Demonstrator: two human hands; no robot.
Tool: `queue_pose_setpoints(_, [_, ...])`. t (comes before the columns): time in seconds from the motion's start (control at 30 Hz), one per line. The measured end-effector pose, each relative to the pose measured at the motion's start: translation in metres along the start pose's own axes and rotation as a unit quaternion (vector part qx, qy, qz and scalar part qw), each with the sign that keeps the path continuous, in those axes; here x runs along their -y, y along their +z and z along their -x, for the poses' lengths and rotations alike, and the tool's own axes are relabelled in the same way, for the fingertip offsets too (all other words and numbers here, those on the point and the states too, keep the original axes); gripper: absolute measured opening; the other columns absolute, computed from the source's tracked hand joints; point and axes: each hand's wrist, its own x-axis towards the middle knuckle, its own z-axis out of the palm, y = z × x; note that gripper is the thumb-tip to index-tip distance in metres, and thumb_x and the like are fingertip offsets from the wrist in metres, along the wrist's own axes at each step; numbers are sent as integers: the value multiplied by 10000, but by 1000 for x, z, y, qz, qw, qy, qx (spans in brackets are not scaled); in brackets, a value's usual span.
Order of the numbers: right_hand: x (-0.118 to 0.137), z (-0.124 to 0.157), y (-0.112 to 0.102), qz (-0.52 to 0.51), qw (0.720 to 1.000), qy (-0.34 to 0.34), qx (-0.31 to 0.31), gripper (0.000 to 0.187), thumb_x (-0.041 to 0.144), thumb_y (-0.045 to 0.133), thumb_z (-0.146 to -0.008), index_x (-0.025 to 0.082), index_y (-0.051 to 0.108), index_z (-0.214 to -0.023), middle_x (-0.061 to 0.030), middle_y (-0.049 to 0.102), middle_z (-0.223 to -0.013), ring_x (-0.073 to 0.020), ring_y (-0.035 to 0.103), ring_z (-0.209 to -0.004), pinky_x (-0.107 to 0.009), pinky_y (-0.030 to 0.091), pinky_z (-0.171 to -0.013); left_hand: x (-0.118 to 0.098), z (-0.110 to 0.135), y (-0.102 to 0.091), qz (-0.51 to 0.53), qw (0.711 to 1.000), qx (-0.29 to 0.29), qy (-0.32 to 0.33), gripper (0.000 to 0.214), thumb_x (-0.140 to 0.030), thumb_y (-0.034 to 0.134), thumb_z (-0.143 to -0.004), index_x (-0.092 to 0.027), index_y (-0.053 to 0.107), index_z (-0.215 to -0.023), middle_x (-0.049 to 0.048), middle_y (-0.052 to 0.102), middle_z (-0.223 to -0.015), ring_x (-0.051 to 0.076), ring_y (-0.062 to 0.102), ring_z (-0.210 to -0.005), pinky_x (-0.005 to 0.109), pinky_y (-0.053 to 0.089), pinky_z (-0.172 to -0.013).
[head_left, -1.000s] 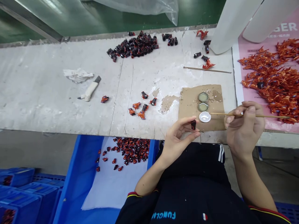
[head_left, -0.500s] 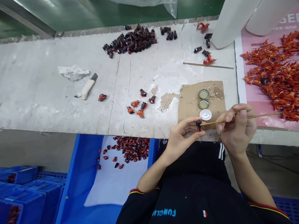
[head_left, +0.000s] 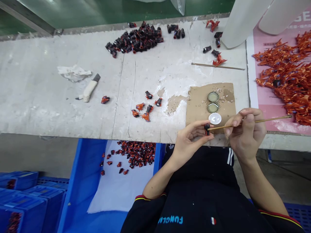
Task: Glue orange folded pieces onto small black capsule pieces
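My left hand (head_left: 190, 140) pinches a small black toy part (head_left: 207, 128) at the near table edge. My right hand (head_left: 245, 132) holds a thin wooden stick (head_left: 267, 120), whose tip touches that black part. Just beyond lie a white cap (head_left: 215, 118) and two metal bottle caps (head_left: 213, 102) on a piece of brown cardboard (head_left: 199, 103).
A heap of black parts (head_left: 136, 39) lies at the back of the white table (head_left: 48, 97). Orange parts (head_left: 286, 76) cover a pink sheet at right. A few orange-black pieces (head_left: 145, 108), a knife (head_left: 88, 90), a second stick (head_left: 218, 66) and a blue bin (head_left: 82, 181) are nearby.
The stick's tip left the white cap and came onto the black part in my left hand. My right hand moved left and slightly toward me.
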Motion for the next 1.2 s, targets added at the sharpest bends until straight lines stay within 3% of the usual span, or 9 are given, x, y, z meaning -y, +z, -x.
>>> queue_pose_setpoints(0.33, [1, 1, 0, 8, 1000, 24, 17, 132, 375, 601, -981, 261, 647, -934, 67, 565, -630, -67, 496, -413, -204, 357, -339, -2, -3, 2, 18, 1000, -12, -1, 372, -295, 883, -734, -219, 743, -1071, 38, 812, -1017, 147, 783, -845, 250, 652, -843])
queue_pose_setpoints(0.67, [1, 1, 0, 9, 999, 36, 8, 138, 394, 618, -969, 266, 645, -923, 68, 565, -632, -70, 494, -414, -211, 359, -339, -1, -3, 1, 7, 1000, -9, -5, 393, -329, 874, -744, -206, 728, -1088, 58, 808, -1047, 175, 787, -876, 299, 657, -866])
queue_pose_setpoints(0.87, [1, 1, 0, -5, 1000, 21, 11, 129, 374, 598, -980, 271, 648, -920, 71, 572, -626, -72, 476, -392, -219, 309, -313, -1, -4, 2, 10, 1000, -14, 0, 382, -307, 875, -741, -209, 732, -1082, 48, 812, -1030, 173, 786, -903, 286, 653, -871])
queue_pose_setpoints(1.2, [0, 2, 1, 41, 999, 10, 21, 150, 394, 580, -986, 270, 621, -912, 70, 546, -606, -80, 472, -388, -224, 351, -347, -2, -3, 2, -10, 1000, -22, 6, 361, -314, 855, -766, -215, 735, -1091, 51, 811, -1036, 179, 786, -901, 307, 657, -883])
